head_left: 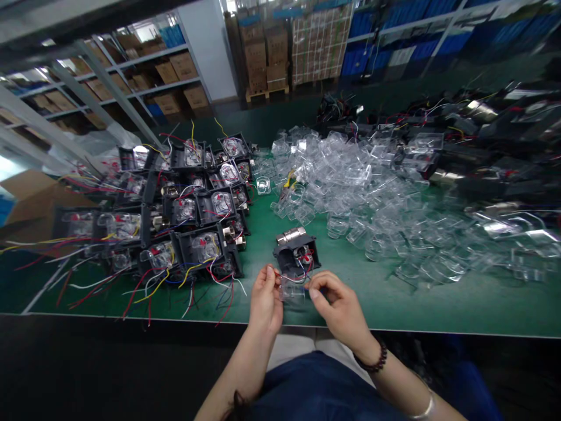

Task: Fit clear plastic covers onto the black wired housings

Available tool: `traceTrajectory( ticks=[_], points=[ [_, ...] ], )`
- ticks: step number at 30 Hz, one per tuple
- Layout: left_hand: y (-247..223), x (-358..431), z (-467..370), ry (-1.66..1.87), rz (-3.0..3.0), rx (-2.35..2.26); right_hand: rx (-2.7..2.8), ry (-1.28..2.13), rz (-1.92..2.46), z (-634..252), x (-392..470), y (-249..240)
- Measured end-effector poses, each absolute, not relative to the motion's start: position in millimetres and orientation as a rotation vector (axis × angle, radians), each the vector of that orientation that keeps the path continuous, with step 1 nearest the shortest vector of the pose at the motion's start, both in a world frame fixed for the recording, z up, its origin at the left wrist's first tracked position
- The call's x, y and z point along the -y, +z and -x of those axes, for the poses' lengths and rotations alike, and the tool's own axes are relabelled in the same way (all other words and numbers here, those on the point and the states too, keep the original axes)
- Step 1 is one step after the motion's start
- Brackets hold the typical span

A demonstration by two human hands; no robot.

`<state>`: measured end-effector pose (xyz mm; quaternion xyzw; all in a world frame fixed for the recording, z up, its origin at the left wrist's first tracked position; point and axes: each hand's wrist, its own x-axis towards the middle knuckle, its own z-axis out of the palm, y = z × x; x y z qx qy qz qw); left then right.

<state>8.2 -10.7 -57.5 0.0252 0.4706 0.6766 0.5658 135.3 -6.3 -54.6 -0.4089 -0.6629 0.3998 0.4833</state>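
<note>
Between my hands, over the front edge of the green table, is a small clear plastic cover [293,292]. My left hand [266,297] pinches the cover's left side, close to a red wire. At the cover's right side, my right hand [336,305] has its thumb and forefinger closed near a dark blue wire; the exact grip is too small to make out. Just beyond my fingers sits a dark grey housing [287,260] with a silver metal cylinder [290,235] at its back. Red, white and dark wires run from the housing towards my hands.
Rows of wired grey housings [205,245] fill the left of the green table [263,234], their wires hanging over the front edge. A big heap of clear plastic covers [346,169] spreads across the right. Dark wired parts [464,140] lie behind it. A cardboard box [39,199] stands far left.
</note>
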Motion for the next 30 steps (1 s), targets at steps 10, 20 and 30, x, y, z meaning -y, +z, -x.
traceTrajectory(
  ticks=[10, 20, 30],
  points=[
    [-56, 11, -9, 1.576, -0.068, -1.033, 1.772, 0.755, 1.038, -128, 6, -54],
    [-57, 14, -8, 1.558, -0.192, -1.023, 1.753, 0.757, 1.111, -128, 3, -53],
    [-61, 28, -11, 1.574, -0.450, -1.005, 1.708, 0.639, 1.104, -124, 6, -55]
  ],
)
